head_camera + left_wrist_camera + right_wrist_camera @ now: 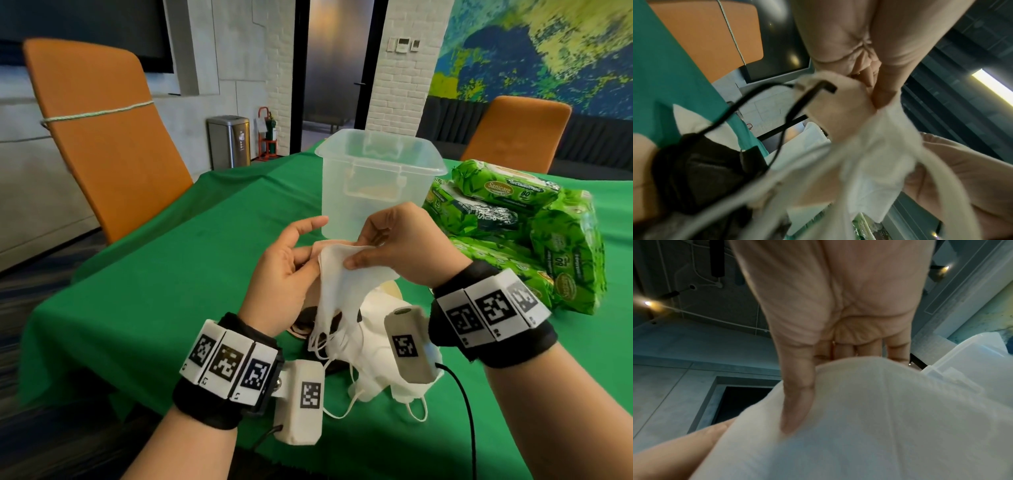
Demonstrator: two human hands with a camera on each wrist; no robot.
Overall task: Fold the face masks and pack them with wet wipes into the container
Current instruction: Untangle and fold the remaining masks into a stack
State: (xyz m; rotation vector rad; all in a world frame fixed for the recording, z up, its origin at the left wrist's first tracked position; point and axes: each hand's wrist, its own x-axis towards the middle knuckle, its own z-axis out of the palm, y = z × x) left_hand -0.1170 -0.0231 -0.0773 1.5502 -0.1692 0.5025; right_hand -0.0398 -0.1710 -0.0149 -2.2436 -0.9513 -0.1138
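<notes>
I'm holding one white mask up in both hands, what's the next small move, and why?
Probably bring your two grips together to fold the face mask in half: the left hand and right hand both pinch its top edge, it hangs loose with ear loops dangling, and the container stands open just behind.

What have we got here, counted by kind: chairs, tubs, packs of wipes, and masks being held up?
Orange chairs: 2
Clear plastic container: 1
Green wet wipes packs: 4 in view, heaped, so more may hide
White face mask, pinched by left hand and right hand: 1
Mask pile on the table: too tangled to count
Total counted: 8
</notes>
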